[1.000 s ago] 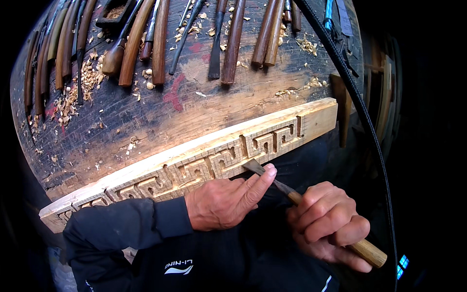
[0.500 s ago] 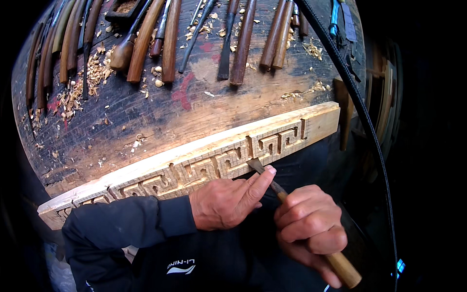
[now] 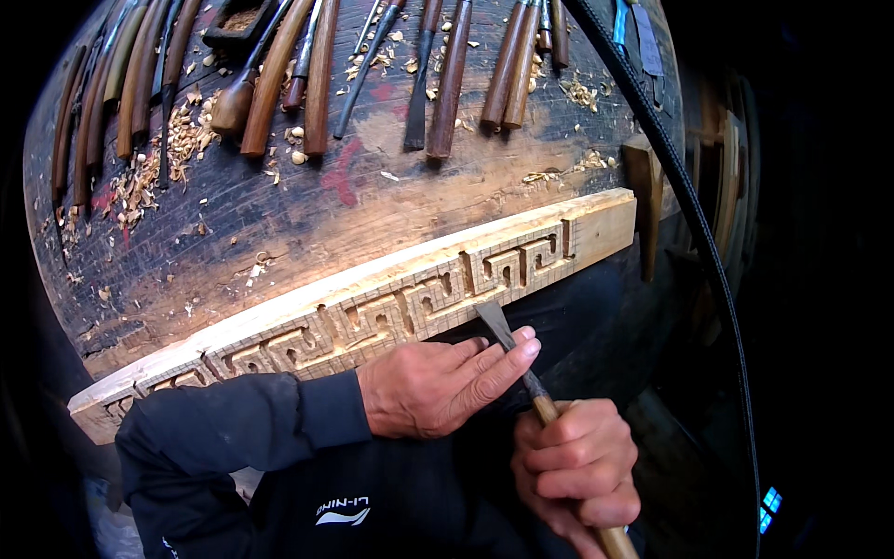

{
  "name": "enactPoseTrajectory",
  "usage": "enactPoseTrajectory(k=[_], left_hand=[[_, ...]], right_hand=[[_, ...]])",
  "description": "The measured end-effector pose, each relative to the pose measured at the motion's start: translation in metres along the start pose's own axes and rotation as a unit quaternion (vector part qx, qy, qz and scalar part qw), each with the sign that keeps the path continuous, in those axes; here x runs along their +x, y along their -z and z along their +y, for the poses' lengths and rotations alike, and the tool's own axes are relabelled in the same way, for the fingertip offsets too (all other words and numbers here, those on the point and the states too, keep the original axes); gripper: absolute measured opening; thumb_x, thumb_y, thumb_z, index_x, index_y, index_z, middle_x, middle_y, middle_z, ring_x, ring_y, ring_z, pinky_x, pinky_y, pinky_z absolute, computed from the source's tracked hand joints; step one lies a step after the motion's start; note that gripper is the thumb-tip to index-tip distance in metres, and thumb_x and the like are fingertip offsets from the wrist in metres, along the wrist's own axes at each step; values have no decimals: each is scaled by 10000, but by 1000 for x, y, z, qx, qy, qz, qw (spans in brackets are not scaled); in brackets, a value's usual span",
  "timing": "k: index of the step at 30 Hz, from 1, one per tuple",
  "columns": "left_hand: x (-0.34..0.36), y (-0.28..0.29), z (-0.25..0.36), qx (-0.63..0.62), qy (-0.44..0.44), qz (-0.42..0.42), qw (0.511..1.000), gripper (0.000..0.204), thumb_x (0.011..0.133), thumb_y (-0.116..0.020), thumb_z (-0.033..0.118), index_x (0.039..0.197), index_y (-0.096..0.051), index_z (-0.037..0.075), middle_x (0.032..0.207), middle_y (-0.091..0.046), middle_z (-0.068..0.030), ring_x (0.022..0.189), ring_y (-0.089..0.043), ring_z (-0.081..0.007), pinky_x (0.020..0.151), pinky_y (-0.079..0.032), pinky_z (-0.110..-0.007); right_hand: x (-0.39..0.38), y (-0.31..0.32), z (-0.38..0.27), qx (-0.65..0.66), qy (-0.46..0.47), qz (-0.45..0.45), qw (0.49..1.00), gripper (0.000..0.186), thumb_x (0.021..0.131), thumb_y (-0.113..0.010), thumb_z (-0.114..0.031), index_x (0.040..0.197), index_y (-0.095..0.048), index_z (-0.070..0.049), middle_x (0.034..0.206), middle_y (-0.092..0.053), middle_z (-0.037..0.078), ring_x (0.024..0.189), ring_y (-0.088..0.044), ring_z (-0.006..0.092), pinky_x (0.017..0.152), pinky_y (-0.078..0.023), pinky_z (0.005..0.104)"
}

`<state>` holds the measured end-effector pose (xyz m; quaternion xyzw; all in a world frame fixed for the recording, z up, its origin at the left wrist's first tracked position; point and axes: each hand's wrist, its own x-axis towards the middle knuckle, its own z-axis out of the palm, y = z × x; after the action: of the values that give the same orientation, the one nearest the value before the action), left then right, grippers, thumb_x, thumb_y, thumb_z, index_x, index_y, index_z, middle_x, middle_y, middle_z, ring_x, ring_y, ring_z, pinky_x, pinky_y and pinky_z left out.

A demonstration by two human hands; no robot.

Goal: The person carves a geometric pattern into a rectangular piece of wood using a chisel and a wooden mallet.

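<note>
A pale wooden board (image 3: pixel 605 228) lies slantwise along the bench's near edge, its face carved with a meander pattern over pencilled grid lines. My right hand (image 3: pixel 577 461) is wrapped round the wooden handle of a chisel (image 3: pixel 496 321). Its flat metal blade points up and left, the tip at the lower edge of the carved face. Whether the tip touches the wood I cannot tell. My left hand (image 3: pixel 442 384) lies against the board's lower side, its fingers reaching across the chisel's shank and steadying it; its thumb is hidden.
Across the back of the worn bench (image 3: pixel 410 200) lie several wooden-handled carving tools (image 3: pixel 452 84). Wood shavings (image 3: pixel 149 177) are scattered among them, and a dark box (image 3: pixel 240 28) stands at the back. A black cable (image 3: pixel 689 186) hangs down the right side.
My right hand and the chisel have shifted left and down, the handle now steeper. The blade has drawn back slightly from the carved groove. My left hand stays nearly in place.
</note>
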<state>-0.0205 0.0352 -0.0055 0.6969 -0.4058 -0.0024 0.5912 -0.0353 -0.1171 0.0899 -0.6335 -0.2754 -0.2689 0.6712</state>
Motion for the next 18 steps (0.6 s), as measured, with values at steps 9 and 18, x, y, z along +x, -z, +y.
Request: enactPoseTrajectory(k=[9, 18], left_hand=[[-8, -5, -2, -10, -1, 23, 1000, 735, 992, -728, 1, 1653, -446, -154, 1468, -733, -308, 967, -827, -254, 777, -680, -318], [-7, 0, 0, -14, 12, 16, 1000, 759, 989, -776, -19, 1653, -440, -166, 1494, -715, -325, 1067, -848, -304, 829, -708, -350]], right_hand=[[23, 11, 7, 59, -111, -64, 990, 494, 1210, -616, -396, 862, -506, -61, 608, -656, 117, 376, -533, 185, 384, -424, 289], [24, 9, 16, 82, -112, -42, 989, 538, 1214, -591, -446, 849, -508, -60, 611, -657, 128, 375, -529, 187, 378, -418, 289]])
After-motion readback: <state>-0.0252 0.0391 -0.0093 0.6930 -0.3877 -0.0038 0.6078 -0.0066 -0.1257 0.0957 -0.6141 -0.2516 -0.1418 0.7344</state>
